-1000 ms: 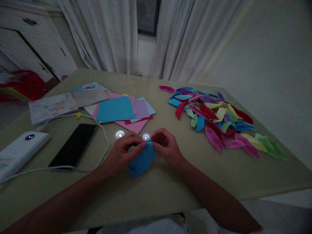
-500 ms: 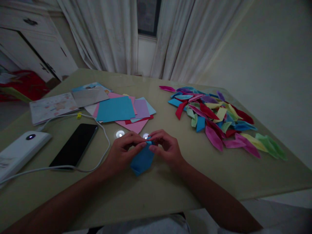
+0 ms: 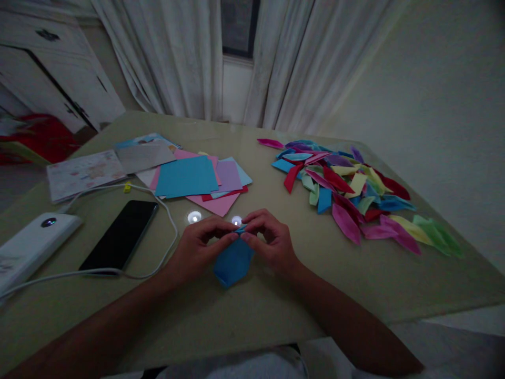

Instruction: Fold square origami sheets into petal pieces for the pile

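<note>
A partly folded piece of blue paper (image 3: pixel 233 264) hangs between my two hands over the near middle of the table. My left hand (image 3: pixel 203 245) pinches its upper edge from the left, thumb and forefinger closed. From the right, my right hand (image 3: pixel 272 239) pinches the same top edge, its fingertips almost meeting the left ones. A narrow fold shows between the fingertips. The lower end of the paper comes to a blunt point facing me. My fingers hide part of the upper edge.
Flat colored paper sheets (image 3: pixel 185 176) lie beyond my hands. On the right is a pile of folded paper pieces (image 3: pixel 339 181). A black phone (image 3: pixel 120 237), a white power bank (image 3: pixel 35 247) and a looping white cable (image 3: pixel 173 221) are at left, near a printed booklet (image 3: pixel 87 173).
The blue paper's lower part has swung slightly right and toward me. At the top, a narrow folded edge now shows more between my fingertips. Both hands keep their pinch.
</note>
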`<state>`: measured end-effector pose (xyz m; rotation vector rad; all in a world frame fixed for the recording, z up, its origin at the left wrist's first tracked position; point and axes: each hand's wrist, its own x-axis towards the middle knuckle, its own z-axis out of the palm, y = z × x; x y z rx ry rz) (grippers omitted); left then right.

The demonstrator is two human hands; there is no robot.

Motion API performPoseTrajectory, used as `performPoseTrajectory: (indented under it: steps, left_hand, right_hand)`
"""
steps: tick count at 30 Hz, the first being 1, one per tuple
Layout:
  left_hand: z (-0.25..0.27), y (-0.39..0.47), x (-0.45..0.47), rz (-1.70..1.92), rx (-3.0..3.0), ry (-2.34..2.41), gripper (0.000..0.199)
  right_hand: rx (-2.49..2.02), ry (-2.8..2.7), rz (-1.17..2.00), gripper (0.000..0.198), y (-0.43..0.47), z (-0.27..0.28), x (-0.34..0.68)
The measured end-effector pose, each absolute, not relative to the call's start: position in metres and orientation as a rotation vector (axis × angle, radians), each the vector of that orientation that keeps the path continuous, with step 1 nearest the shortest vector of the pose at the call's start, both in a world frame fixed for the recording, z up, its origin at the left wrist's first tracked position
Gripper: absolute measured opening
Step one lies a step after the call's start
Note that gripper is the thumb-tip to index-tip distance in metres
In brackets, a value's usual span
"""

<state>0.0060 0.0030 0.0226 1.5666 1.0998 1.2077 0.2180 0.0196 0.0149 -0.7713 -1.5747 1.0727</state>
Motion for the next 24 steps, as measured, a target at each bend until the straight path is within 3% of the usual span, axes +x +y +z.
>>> performPoseTrajectory:
  steps: [24]
  left_hand:
    - [0.0261, -0.003, 0.0045, 1.341, 1.614, 1.098, 0.007]
  right_hand:
    - [-0.793, -1.384, 1.227, 0.015, 0.0145, 0.0171, 0.2142]
